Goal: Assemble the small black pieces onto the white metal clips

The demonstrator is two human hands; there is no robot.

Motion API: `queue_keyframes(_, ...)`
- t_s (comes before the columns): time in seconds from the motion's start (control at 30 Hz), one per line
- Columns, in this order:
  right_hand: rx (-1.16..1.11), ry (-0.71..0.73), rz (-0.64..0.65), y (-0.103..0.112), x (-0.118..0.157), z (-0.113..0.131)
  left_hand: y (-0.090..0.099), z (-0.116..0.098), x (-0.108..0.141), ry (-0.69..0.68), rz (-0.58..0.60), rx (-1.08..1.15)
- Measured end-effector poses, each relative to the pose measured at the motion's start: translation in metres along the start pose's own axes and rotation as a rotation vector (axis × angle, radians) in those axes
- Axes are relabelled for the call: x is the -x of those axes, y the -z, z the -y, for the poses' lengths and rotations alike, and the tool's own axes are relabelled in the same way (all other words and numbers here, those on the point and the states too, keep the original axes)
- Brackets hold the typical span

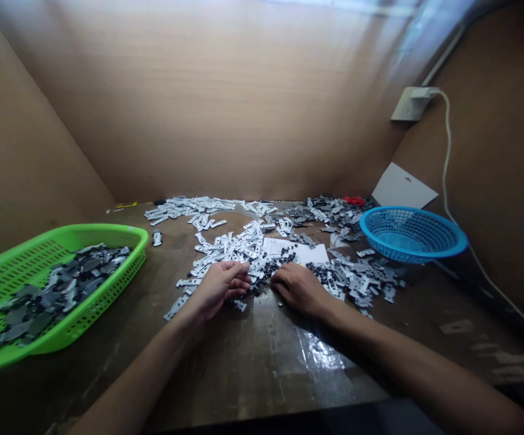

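My left hand (pixel 222 287) is curled at the near edge of a heap of flat white plastic pieces (pixel 229 251). Its thumb and fingers are pressed together, and whatever lies between them is too small to make out. Close by on the right, my right hand (pixel 298 286) reaches down with bent fingers into a scatter of small black parts (pixel 273 264). The fingertips are partly hidden, so what they pinch cannot be named. Flat grey pieces (pixel 361 278) are spread beyond the right hand. A printed white sheet (pixel 316 254) lies partly under the black parts.
A green basket (pixel 140 249) with grey assembled pieces stands at left. On the right is a blue basket (pixel 413 257) beside a leaning white card (pixel 402 186). More white pieces (pixel 189 205) and a red item (pixel 355 200) lie near the back wall. A cable (pixel 446 151) hangs at right.
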State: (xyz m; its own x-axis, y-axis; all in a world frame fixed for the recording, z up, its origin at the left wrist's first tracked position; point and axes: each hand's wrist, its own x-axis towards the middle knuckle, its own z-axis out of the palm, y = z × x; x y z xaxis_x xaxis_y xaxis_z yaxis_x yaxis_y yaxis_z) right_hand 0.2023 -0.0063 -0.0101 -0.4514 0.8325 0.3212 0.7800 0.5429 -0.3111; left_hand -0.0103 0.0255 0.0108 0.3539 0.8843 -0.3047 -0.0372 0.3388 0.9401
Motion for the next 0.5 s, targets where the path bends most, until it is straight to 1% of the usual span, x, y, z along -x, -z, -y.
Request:
queue_keyframes(0.2, -0.192, 0.059, -0.065, 0.013, 0.003, -0.003, -0.001, 0.0, 0.001, 0.021, -0.009, -0.009)
queue_keyframes(0.27, -0.227, 0.071, -0.069, 0.018, 0.004, -0.005, -0.002, 0.001, 0.001, 0.02, -0.003, -0.012)
queue_keyframes(0.4, -0.187, 0.045, 0.002, 0.025, 0.005, -0.011, -0.003, 0.001, 0.002, 0.021, 0.002, -0.027)
queue_keyframes(0.5, -0.255, 0.014, 0.043, 0.032, 0.004, -0.011, -0.004, 0.0, 0.003, 0.03, -0.011, -0.039)
